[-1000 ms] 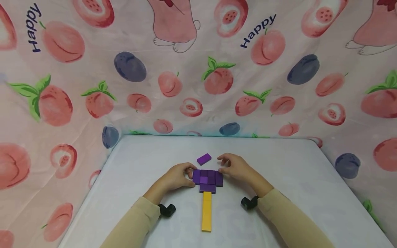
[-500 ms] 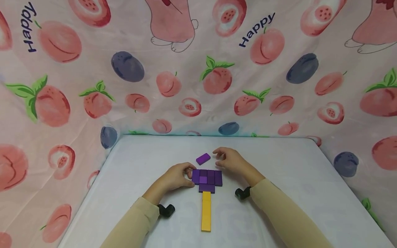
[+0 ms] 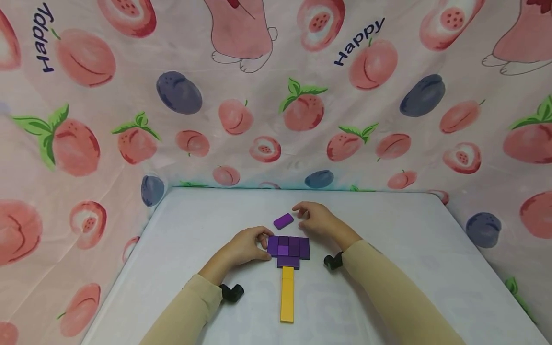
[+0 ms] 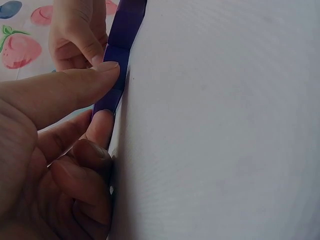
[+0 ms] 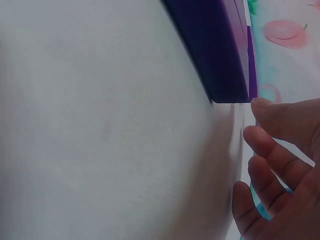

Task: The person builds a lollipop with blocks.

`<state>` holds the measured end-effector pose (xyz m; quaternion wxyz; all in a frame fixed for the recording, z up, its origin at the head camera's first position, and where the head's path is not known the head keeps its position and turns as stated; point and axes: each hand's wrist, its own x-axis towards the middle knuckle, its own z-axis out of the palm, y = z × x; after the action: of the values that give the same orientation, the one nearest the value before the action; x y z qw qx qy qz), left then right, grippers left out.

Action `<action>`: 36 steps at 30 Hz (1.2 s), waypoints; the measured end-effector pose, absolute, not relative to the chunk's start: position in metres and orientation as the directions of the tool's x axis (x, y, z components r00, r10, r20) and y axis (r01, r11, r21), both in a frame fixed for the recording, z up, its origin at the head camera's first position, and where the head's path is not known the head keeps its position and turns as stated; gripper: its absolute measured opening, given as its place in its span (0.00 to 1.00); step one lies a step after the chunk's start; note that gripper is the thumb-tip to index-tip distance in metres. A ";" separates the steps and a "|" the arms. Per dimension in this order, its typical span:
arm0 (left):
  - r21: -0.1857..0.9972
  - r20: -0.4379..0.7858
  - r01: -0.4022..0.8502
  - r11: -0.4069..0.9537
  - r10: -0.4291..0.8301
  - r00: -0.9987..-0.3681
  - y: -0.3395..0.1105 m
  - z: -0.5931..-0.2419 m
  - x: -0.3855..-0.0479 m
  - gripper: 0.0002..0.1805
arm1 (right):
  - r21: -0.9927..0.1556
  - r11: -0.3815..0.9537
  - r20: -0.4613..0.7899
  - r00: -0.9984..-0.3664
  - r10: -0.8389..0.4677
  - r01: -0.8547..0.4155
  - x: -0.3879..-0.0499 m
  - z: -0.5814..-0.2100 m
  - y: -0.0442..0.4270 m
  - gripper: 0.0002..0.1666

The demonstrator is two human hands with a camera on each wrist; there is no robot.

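Flat purple blocks (image 3: 293,247) lie side by side in a row on the table, with another purple block (image 3: 288,262) set crosswise below them. My left hand (image 3: 247,246) pinches the leftmost purple block (image 3: 273,246) between thumb and index finger; the left wrist view shows the thumb (image 4: 75,95) against its side. Beyond the row, a loose purple block (image 3: 283,221) lies at a slant. Just right of it is my right hand (image 3: 320,220), thumb and fingers apart and holding nothing. In the right wrist view its fingertips (image 5: 256,134) are clear of the blocks.
A long yellow strip of blocks (image 3: 287,294) runs from the purple blocks toward the person. The white table (image 3: 207,206) ends at a fruit-printed cloth (image 3: 267,124) behind. Black wrist cameras (image 3: 233,293) hang from both sleeves.
My right hand has left the right end of the purple row and moved away from the person and left, near the loose block. My left hand stays on its block.
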<state>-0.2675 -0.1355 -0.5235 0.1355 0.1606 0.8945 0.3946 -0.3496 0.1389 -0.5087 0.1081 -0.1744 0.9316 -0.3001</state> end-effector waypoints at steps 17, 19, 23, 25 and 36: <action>0.743 -0.115 0.187 0.643 0.398 -0.910 -0.136 -0.523 -0.268 0.32 | -0.590 0.745 -0.092 -0.891 -0.445 -0.311 -0.356 -0.507 0.123 0.26; 0.744 -0.110 0.189 0.641 0.398 -0.911 -0.137 -0.523 -0.268 0.32 | -0.583 0.753 -0.102 -0.893 -0.439 -0.304 -0.357 -0.507 0.122 0.27; 0.744 -0.111 0.186 0.641 0.393 -0.913 -0.137 -0.523 -0.269 0.32 | -0.567 0.769 -0.127 -0.891 -0.436 -0.295 -0.358 -0.506 0.119 0.27; 0.745 -0.115 0.182 0.642 0.391 -0.913 -0.137 -0.523 -0.269 0.32 | -0.563 0.772 -0.137 -0.888 -0.438 -0.294 -0.359 -0.506 0.117 0.27; 0.758 -0.119 0.174 0.628 0.396 -0.911 -0.136 -0.524 -0.269 0.33 | -0.550 0.786 -0.119 -0.905 -0.407 -0.281 -0.358 -0.512 0.116 0.18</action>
<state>-0.2686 -0.1362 -0.5240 0.1383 0.1599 0.8917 0.4003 -0.3583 0.1157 -0.5121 0.1165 -0.1836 0.9378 -0.2706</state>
